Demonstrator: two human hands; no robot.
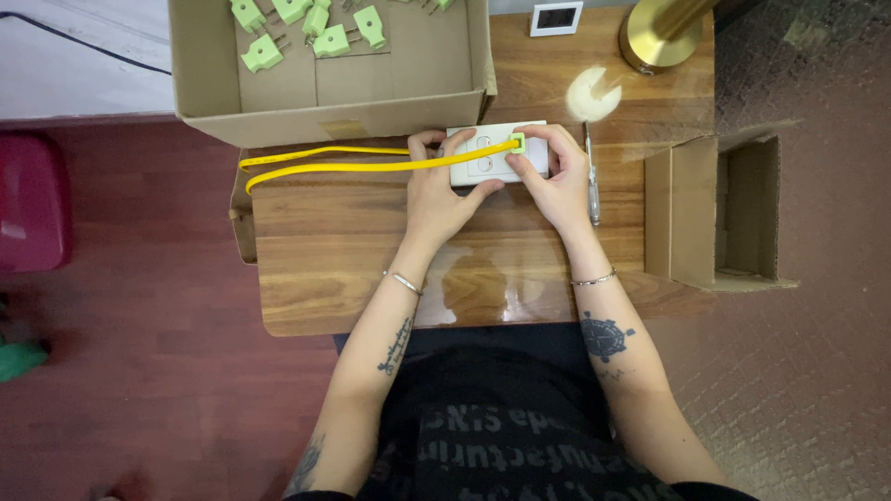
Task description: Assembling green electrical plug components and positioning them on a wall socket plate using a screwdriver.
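A white socket block (489, 163) lies on the wooden table (353, 269). My left hand (441, 190) rests over its left side and pins the yellow cable (325, 167) against it. My right hand (557, 176) grips the green plug (517, 143) at the cable's end and presses it onto the block's upper right corner. The cable loops away to the left along the table's far edge.
A cardboard box (353, 111) holding several loose green plugs (316, 32) sits at the back left. An open cardboard box (719, 209) stands at the right. A screwdriver (591, 181) lies beside my right hand. A brass lamp base (654, 37) and a small white device (556, 18) stand behind.
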